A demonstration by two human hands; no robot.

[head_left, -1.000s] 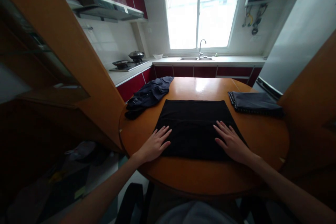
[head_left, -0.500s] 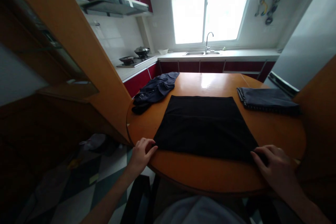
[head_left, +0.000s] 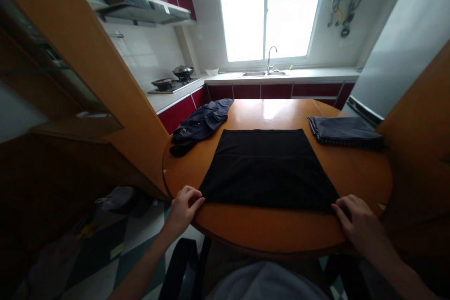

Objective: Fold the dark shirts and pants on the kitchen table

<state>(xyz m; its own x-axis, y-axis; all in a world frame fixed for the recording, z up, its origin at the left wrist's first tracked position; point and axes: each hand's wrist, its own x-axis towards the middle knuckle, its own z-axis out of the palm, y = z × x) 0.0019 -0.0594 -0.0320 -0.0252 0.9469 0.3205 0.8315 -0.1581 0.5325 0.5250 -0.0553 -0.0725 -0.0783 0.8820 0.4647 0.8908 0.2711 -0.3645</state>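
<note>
Tabletop (head_left: 263,234): oval, bare strip between black cloth (head_left: 269,168) and near edge, open wood beyond. Cloth flat, centered. Gray folded cloth (head_left: 346,130) right, dark crumpled garment (head_left: 202,124) at left edge. Left hand (head_left: 184,206), right hand (head_left: 358,220) pinch cloth's near corners.

home kitchen, stove (head_left: 174,85) with pans, range hood (head_left: 140,11), sink (head_left: 263,74) beneath window (head_left: 266,14), red cabinets (head_left: 249,91)

Round-edged orange-brown wooden table (head_left: 270,229) bearing dark clothing
A flat black cloth garment (head_left: 267,168) lies spread at its middle, between a crumpled dark navy garment (head_left: 204,124) and a neatly folded dark grey-blue cloth garment (head_left: 346,130).
</note>
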